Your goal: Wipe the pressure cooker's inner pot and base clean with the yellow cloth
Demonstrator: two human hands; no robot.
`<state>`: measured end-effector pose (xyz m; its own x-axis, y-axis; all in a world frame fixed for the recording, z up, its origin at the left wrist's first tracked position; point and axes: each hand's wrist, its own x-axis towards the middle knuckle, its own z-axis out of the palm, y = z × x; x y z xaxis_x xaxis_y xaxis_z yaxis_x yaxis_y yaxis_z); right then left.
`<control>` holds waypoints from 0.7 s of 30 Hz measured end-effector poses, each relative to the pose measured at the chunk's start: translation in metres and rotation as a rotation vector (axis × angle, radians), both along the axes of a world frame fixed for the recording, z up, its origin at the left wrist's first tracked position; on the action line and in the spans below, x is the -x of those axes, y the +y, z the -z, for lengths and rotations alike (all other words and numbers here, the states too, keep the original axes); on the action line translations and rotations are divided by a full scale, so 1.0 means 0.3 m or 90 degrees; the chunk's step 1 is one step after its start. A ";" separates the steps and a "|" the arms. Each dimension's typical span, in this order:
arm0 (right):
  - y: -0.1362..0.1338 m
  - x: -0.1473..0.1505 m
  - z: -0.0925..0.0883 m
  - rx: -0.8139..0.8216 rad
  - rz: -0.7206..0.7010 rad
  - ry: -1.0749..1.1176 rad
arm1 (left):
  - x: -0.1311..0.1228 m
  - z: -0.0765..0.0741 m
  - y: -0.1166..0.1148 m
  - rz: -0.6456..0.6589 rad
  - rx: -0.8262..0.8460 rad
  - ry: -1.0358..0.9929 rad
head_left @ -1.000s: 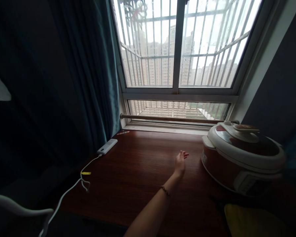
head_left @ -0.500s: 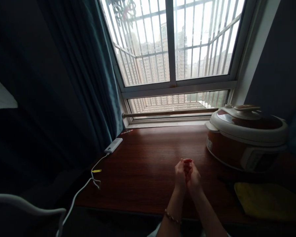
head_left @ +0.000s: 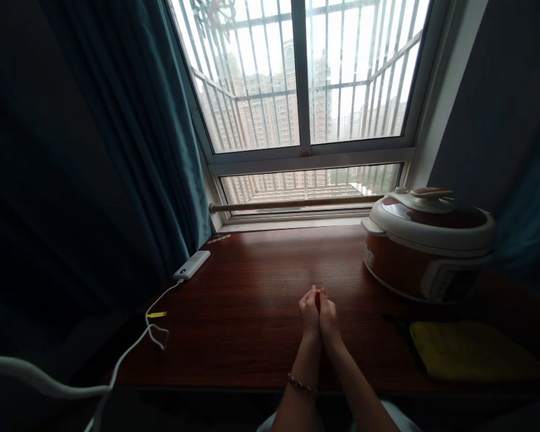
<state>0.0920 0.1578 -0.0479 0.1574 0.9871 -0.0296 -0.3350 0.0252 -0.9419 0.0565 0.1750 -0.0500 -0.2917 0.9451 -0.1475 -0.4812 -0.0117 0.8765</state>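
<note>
Above the dark red-brown wooden tabletop [head_left: 252,336], my left hand [head_left: 309,307] and my right hand [head_left: 328,312] are pressed together, palms facing inward and fingers curled. Between them a small reddish patch shows; whether it is skin or an object I cannot tell. The inside of the cupped hands is mostly hidden. A beaded bracelet [head_left: 300,383] circles my left wrist.
To the right stands a white and brown electric cooker [head_left: 427,246], with a yellow cloth-like item [head_left: 468,354] in front. A white power strip [head_left: 192,265] with a white cable [head_left: 132,348] lies left, beside a blue curtain [head_left: 162,150]. A barred window [head_left: 303,153] is behind.
My hands have closed more tightly together, narrowing the gap between the palms. In the picture they and the surroundings sit further left, as the view has turned slightly right.
</note>
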 end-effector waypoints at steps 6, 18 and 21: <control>0.007 -0.017 0.017 0.010 0.026 -0.023 | -0.017 0.005 -0.012 0.036 -0.008 -0.009; -0.488 -0.208 -0.621 -0.204 -0.203 0.027 | 0.001 0.026 -0.002 0.108 0.048 -0.091; -0.550 -0.268 -0.702 -0.218 -0.387 -0.006 | -0.007 0.017 -0.014 0.125 0.050 -0.086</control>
<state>0.1725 -0.0072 0.1629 -0.4275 0.8538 0.2970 -0.3754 0.1312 -0.9175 0.0586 0.1707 -0.0553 -0.0769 0.9656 -0.2485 -0.5800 0.1594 0.7988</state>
